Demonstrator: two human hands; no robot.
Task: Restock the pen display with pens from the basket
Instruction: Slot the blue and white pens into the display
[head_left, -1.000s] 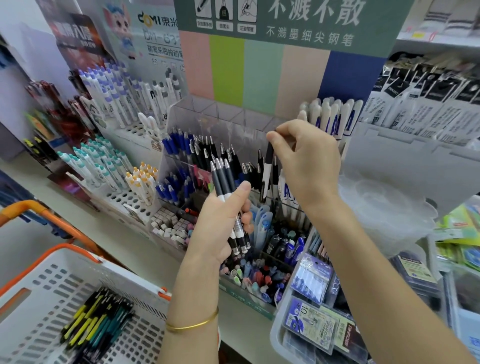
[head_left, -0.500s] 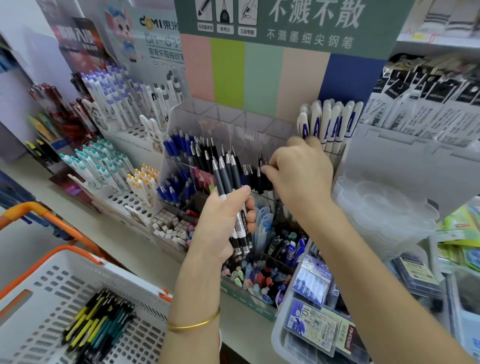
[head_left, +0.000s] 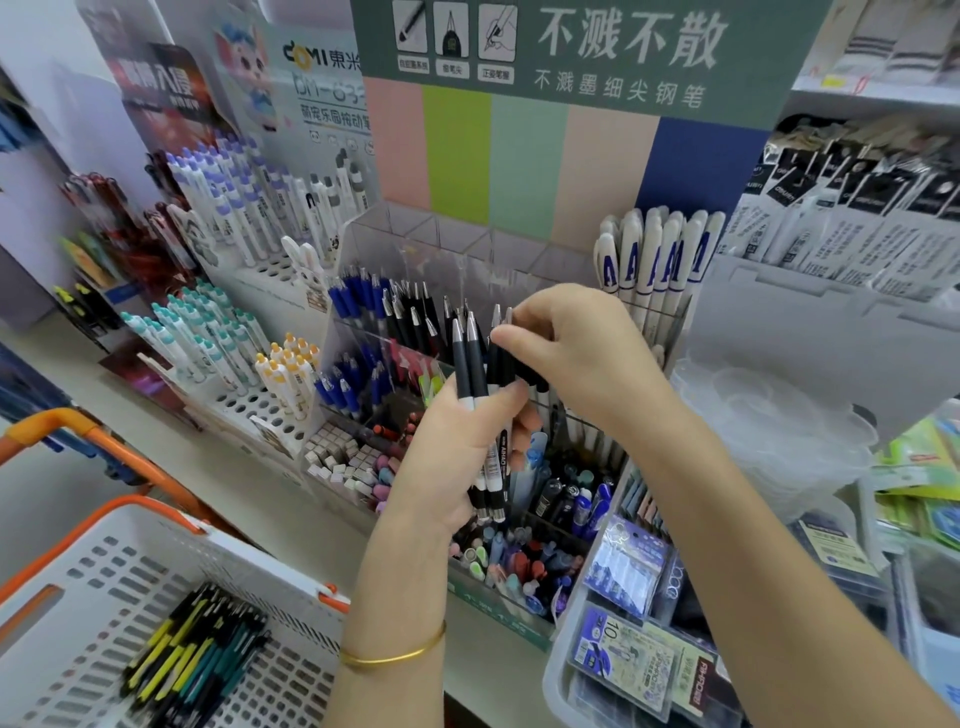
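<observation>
While our left hand (head_left: 441, 457) grips the pens (head_left: 470, 366) and right hand (head_left: 571, 353) pinches one, we judge them light, stiff, slick; hold mid-barrel.

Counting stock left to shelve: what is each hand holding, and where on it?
The left hand grips a bunch of black-and-white pens round mid-barrel; the right hand pinches the dark upper end of one.

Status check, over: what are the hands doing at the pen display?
Left hand grips black pen bunch. Right hand pinches one pen at its top. More pens wait in basket. Nothing in the way.
</observation>
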